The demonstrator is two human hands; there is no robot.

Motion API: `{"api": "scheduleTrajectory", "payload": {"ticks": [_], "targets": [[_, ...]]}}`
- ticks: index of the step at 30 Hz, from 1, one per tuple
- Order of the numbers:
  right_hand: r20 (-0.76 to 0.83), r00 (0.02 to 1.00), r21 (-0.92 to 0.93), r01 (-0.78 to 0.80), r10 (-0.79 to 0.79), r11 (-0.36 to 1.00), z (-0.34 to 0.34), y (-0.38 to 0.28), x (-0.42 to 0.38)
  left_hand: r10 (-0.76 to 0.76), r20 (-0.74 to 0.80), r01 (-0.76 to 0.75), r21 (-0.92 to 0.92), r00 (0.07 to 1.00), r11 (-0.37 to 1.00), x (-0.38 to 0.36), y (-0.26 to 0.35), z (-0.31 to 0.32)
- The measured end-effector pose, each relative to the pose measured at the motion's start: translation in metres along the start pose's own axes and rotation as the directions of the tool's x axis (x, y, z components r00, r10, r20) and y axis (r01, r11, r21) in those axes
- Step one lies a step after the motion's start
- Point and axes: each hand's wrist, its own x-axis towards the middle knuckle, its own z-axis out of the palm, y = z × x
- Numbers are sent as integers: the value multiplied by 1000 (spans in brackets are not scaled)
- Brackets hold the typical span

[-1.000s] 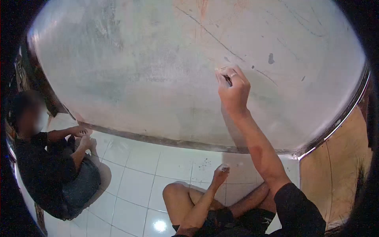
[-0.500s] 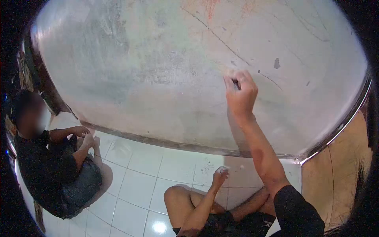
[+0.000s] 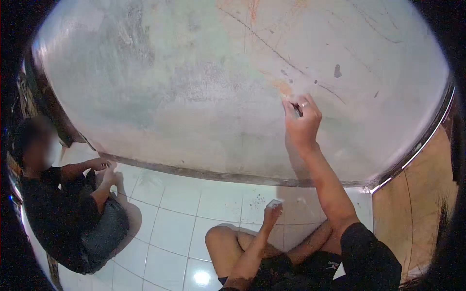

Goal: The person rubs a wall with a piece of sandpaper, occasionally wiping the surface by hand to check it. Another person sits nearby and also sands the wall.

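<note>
My right hand point(image 3: 304, 121) is raised to the painted wall point(image 3: 208, 126), fingers pinched together at its surface. A small dark shape shows between thumb and fingers; whether it is a tool or only shadow I cannot make out. A pale orange patch point(image 3: 281, 88) lies on the wall just above the fingertips. Low in front of my bent legs, my left hand point(image 3: 273, 212) is closed around a small whitish piece point(image 3: 274, 203), its kind too small to tell.
Another person point(image 3: 63, 203) in dark clothes sits on the floor at the left, hands together near the knees. Dark crumbs point(image 3: 259, 200) dot the white tiled floor point(image 3: 167, 233) by the wall's base. A brown panel point(image 3: 403, 203) stands at the right.
My right hand has moved down and slightly right along the wall, exposing more of the orange patch. My left hand stays low, with its whitish piece more visible. The view has shifted slightly.
</note>
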Motion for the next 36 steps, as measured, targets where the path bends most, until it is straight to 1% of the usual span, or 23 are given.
{"api": "scheduleTrajectory", "payload": {"ticks": [1, 4, 5, 7, 8, 9, 10, 13, 16, 17, 20, 22, 23, 24, 25, 26, 27, 28, 30, 31, 34, 35, 36], "targets": [[-47, 995, -69, 88, -91, 994, 5, -13, 15, 34, 16, -36, 218, 999, 975, -1, 17, 8], [-58, 987, -13, 148, -149, 989, 15, -39, 44, -109, -30, 106, -74, 994, 992, 1, 1, -3], [-26, 994, -88, 102, -105, 991, 9, -28, 34, -36, -67, 38, 35, 997, 999, -4, 8, 0], [-15, 999, -33, 50, -50, 998, 1, -10, 12, 123, -107, -93, 244, 987, 965, -17, 19, 10], [-4, 1000, -5, 29, -29, 1000, -2, -6, 7, 24, -112, 3, 232, 993, 973, -11, 19, 10], [-8, 996, -90, 87, -89, 992, 1, -14, 16, -73, -120, 99, 224, 990, 970, 1, 20, 6], [-7, 994, -71, 106, -106, 992, 6, -23, 28, -177, -125, 201, 213, 976, 956, 8, 21, 7], [-10, 986, -25, 169, -169, 985, 10, -33, 41, -85, -224, 149, 286, 971, 947, -9, 38, 15], [32, 998, -6, 59, -59, 998, -10, -12, 9, -52, -232, 114, 261, 971, 958, -14, 35, 16], [51, 997, -72, 63, -60, 995, -5, -6, 8, -41, -217, 100, 268, 975, 958, -10, 36, 17], [24, 989, -64, 145, -143, 987, 9, -39, 42, -28, -216, 89, 281, 976, 956, -13, 54, 34], [64, 993, -62, 106, -102, 992, 3, -31, 35, -25, -250, 102, 300, 968, 949, -24, 54, 28], [87, 993, -62, 87, -82, 994, -9, -21, 22, -70, -239, 130, 244, 968, 961, -24, 39, 14], [106, 992, -62, 73, -66, 995, -12, -14, 14, -59, -284, 175, 406, 957, 897, -16, 26, 2], [5, 981, -47, 192, -192, 980, -7, -10, 14, -36, -326, 219, 546, 945, 809, -7, 13, -4], [28, 983, -49, 183, -182, 982, -2, -16, 22, -3, -368, 264, 661, 930, 702, 2, 7, -3], [50, 985, -54, 166, -163, 985, 6, -27, 31, 14, -272, 147, 560, 962, 815, -7, 32, 8], [82, 988, -67, 139, -134, 988, 6, -31, 33, -8, -271, 143, 482, 963, 864, -5, 28, 7], [54, 985, -25, 167, -165, 986, 2, -28, 30, -44, -274, 132, 312, 961, 941, -2, 25, 6], [28, 982, -2, 185, -185, 983, 1, -29, 30, 17, -262, 86, 377, 965, 922, -7, 26, 6], [95, 992, 25, 80, -82, 996, -12, -22, 15, -67, -292, 194, 431, 954, 881, -15, 33, 10], [86, 991, -54, 112, -107, 992, -8, -19, 19, -35, -279, 165, 460, 960, 872, -12, 38, 14], [74, 989, -49, 132, -128, 990, -5, -23, 24, -18, -266, 150, 485, 964, 862, -13, 44, 19]]}}
